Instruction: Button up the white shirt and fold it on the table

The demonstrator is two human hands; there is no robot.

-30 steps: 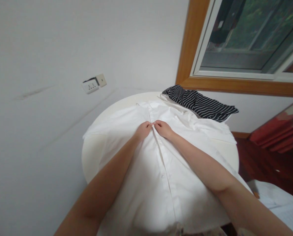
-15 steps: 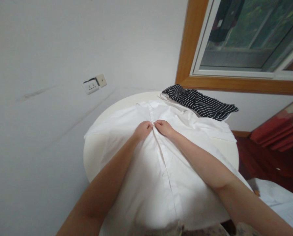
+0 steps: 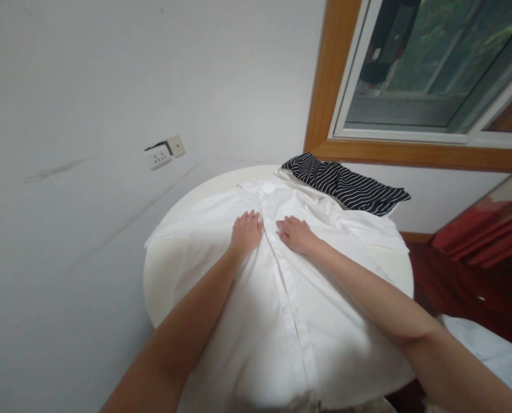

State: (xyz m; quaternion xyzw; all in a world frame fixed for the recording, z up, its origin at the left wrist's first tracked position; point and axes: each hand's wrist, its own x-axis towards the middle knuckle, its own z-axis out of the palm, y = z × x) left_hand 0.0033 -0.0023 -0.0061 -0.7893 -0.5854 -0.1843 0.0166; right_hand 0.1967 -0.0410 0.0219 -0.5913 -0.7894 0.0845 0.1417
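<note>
A white button-front shirt (image 3: 281,321) lies spread over a round white table (image 3: 161,281), its placket running from the near edge up to the collar. My left hand (image 3: 247,231) rests flat on the cloth just left of the placket, fingers stretched out. Just right of the placket lies my right hand (image 3: 294,234), also flat with the fingers extended. Neither hand holds anything.
A black and white striped garment (image 3: 346,183) lies at the table's far right edge, under a wood-framed window (image 3: 324,97). A wall socket (image 3: 163,152) sits on the white wall to the left. Red cloth (image 3: 483,235) and dark wooden floor lie to the right.
Both hands were pinching the shirt's placket together near the collar. They have let go and now lie flat and slightly apart on either side of it.
</note>
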